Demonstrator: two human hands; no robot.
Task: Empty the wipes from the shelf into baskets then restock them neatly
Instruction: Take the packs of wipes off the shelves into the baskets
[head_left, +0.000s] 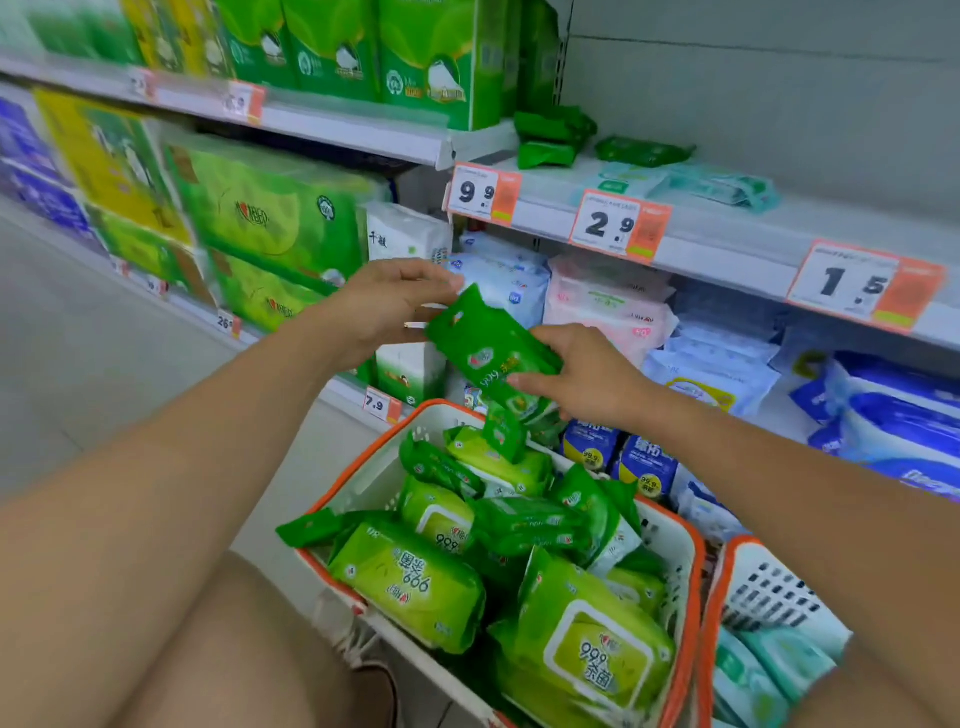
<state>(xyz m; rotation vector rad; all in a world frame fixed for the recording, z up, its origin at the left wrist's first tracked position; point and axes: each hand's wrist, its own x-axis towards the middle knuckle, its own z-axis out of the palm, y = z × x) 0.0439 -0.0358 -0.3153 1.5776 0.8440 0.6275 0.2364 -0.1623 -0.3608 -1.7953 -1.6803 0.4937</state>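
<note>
A small dark green pack of wipes (488, 348) is up in the air, just above the basket (691, 551) and in front of the shelves. Both hands have it. The left hand (387, 306) pinches the top corner with thumb and fingers. The right hand (582, 374) holds the lower end, with its fingers curled round the edge. It looks like more than one thin pack is held together, and another little green pack (503, 432) hangs or drops just below them.

The basket is white with an orange rim. It is full of green wipes packs, big ones with lids and small flat ones, all jumbled up. A second basket (769, 597) sits just beside it on the right, with pale blue-green packs inside.

Up on the shelf (727, 244) there are a few dark green packs (553, 136) and some pale packs (717, 186) lying flat. I think the person is putting wipes back now, but I cannot be sure.

What could go wrong? The packs are thin and slippery, so one could slide out of a grip and fall on the floor or back in the basket. The little one below may already be falling. Also, if the packs go up in a bunch, they could land crooked on the shelf and not look neat. They could also end up behind the wrong price tag (618, 226).
</note>
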